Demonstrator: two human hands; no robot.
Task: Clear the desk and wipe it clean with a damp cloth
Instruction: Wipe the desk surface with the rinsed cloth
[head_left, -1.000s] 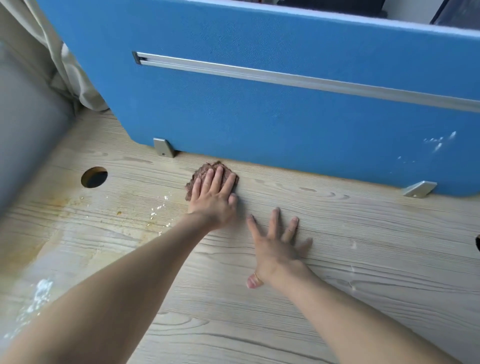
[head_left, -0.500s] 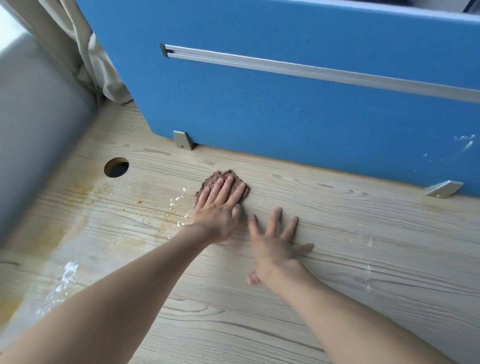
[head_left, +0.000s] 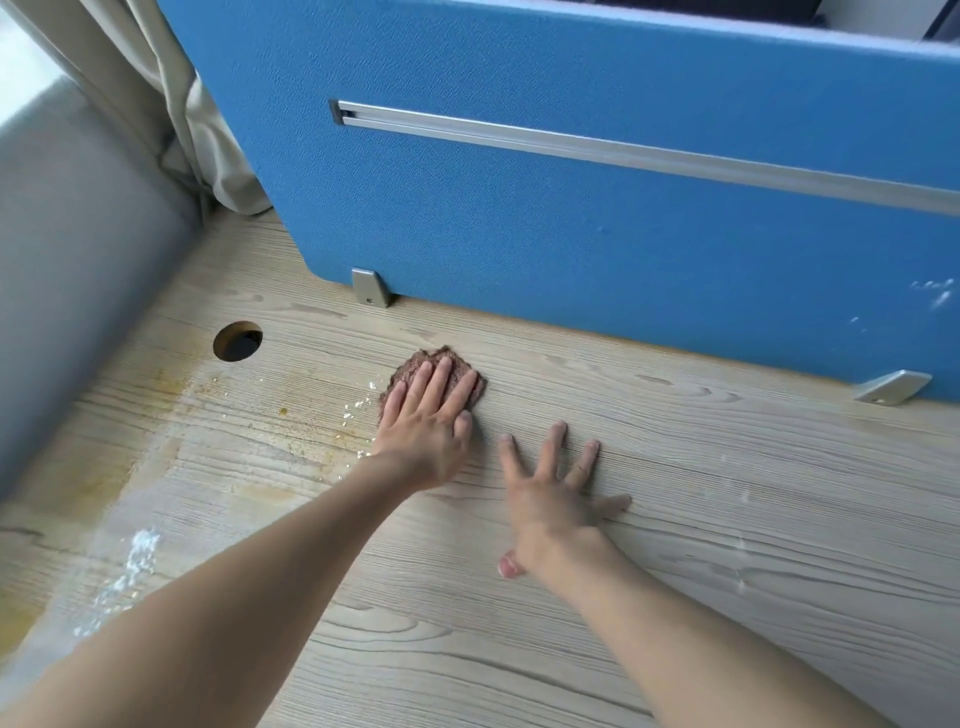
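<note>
Below the blue partition (head_left: 571, 218), the wooden desk (head_left: 675, 597) is carrying the small brown cloth (head_left: 415, 366) (probably soft and limp), which the flat left hand (head_left: 426, 431) is pressing, while the right hand (head_left: 550, 499) is resting spread.

Matt wood-grain tabletop (head_left: 675, 519), stained yellow near its hole (head_left: 237, 341); nubby brown cloth (head_left: 415, 364); blue fabric partition (head_left: 519, 218) with brushed-metal rail (head_left: 623, 150).

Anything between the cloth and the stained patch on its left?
Nothing visible blocks it. The left hand presses the cloth flat; only loose white crumbs lie between it and the yellowish stain. The right hand lies on the other side.
</note>
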